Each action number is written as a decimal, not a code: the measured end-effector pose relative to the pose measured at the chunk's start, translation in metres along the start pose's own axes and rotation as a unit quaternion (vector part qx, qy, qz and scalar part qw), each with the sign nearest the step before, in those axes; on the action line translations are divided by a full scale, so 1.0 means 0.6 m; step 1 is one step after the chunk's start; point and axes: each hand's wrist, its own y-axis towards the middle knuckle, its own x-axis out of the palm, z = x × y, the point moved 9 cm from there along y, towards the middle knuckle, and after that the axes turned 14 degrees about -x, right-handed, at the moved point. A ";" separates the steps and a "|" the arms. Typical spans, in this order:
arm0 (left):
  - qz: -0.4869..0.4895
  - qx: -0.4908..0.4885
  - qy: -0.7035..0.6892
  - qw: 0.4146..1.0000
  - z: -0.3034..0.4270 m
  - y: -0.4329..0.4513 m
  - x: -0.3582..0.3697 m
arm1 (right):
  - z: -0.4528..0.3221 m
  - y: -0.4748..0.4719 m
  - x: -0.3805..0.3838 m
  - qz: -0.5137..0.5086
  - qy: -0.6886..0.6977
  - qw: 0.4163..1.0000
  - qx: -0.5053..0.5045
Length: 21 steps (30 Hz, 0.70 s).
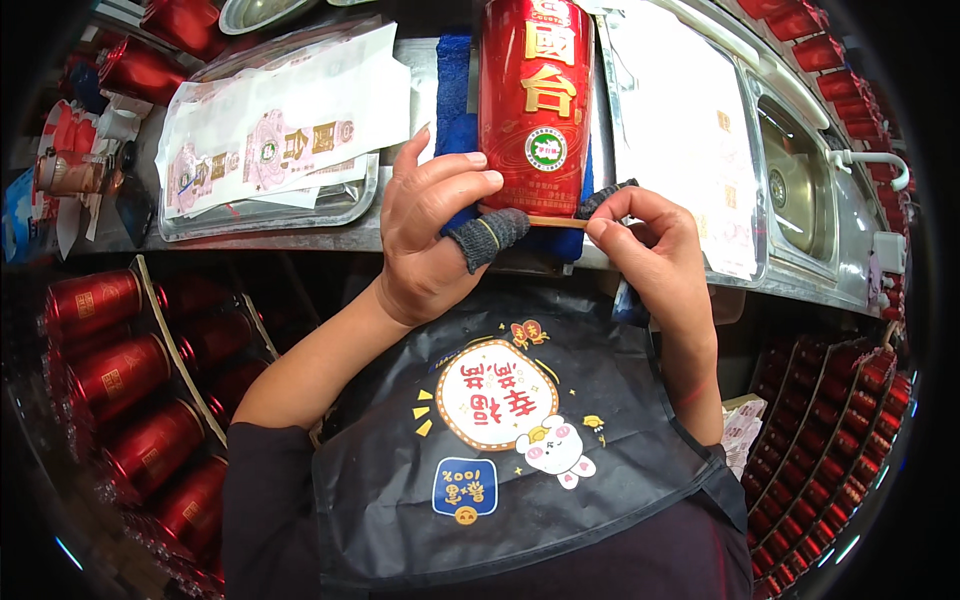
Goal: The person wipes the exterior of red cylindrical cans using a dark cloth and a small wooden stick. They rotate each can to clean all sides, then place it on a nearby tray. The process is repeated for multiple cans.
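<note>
A glossy red bottle point(525, 142) with gold raised characters and a round green-and-white emblem lies on its side on a blue towel point(454, 82), base towards me. My left hand point(427, 217) steadies it, fingertips on its left side. The left thumb wears a grey knitted finger sleeve point(491, 236) and presses at the bottle's base edge. Between thumb and finger, my right hand point(660, 247) pinches the end of a thin tan strip point(559, 223) that runs along that edge. Another dark knitted sleeve point(606, 196) covers a right finger. The strip's left end is hidden behind the left thumb.
Printed label sheets point(292, 127) lie on a metal tray point(360, 201) at left. More sheets point(675, 135) fill a tray at right, beside a steel sink point(791, 180) with a white faucet point(874, 159). Red bottles point(112, 375) are racked low at left, others point(825, 450) at right.
</note>
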 end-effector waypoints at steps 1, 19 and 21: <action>-0.004 0.010 0.013 1.000 0.005 0.002 0.001 | 0.000 0.000 -0.001 0.001 -0.001 1.000 -0.003; -0.016 -0.037 -0.052 0.998 -0.010 0.000 0.009 | 0.007 -0.002 0.004 -0.015 0.010 1.000 0.009; -0.017 -0.018 -0.017 1.000 0.001 0.006 0.009 | 0.008 0.002 0.001 -0.010 0.010 1.000 0.002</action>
